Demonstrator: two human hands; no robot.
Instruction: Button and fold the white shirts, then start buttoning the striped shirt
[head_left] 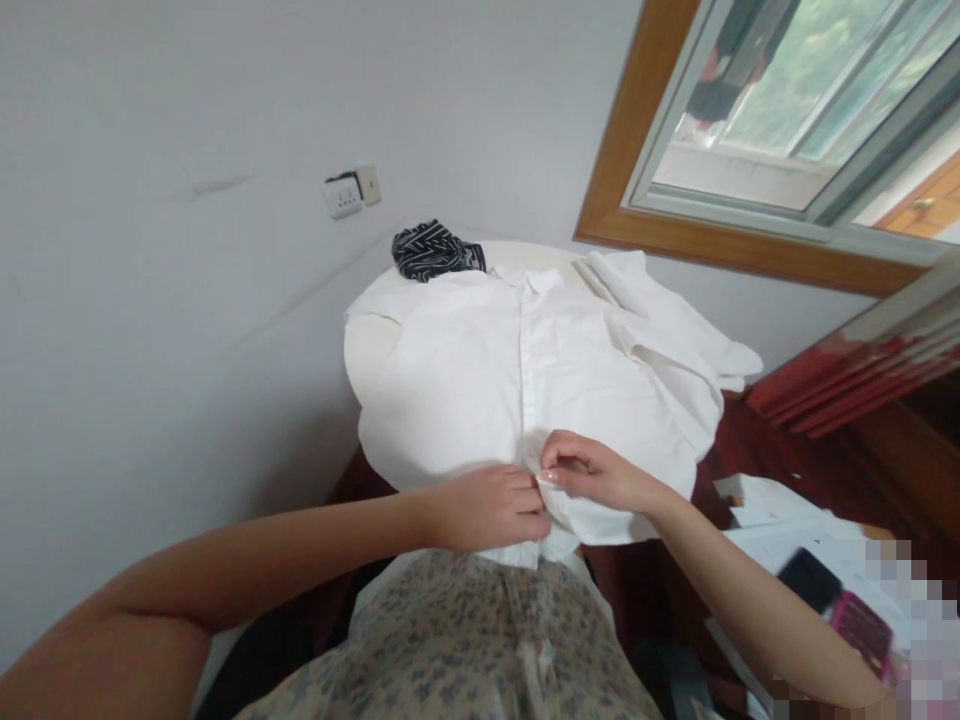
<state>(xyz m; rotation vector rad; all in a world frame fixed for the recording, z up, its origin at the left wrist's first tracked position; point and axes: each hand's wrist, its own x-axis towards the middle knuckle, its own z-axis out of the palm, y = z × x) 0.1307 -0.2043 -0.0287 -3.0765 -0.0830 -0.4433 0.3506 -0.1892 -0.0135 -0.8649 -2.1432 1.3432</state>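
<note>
A white button-front shirt lies spread face up over a round white table, its collar toward the wall and its hem hanging off the near edge. Both hands meet at the lower end of the button placket. My left hand is closed on the placket, with its fingertips partly hidden. Just to its right, my right hand pinches the front edge of the shirt between thumb and forefinger. Any button between the fingers is too small to make out. One sleeve lies folded and rumpled at the right.
A black-and-white striped cloth sits bunched at the table's far edge. Behind it are a wall socket and a wood-framed window. Papers, a dark phone-like object and a pink-edged device lie at lower right. A red curtain hangs at right.
</note>
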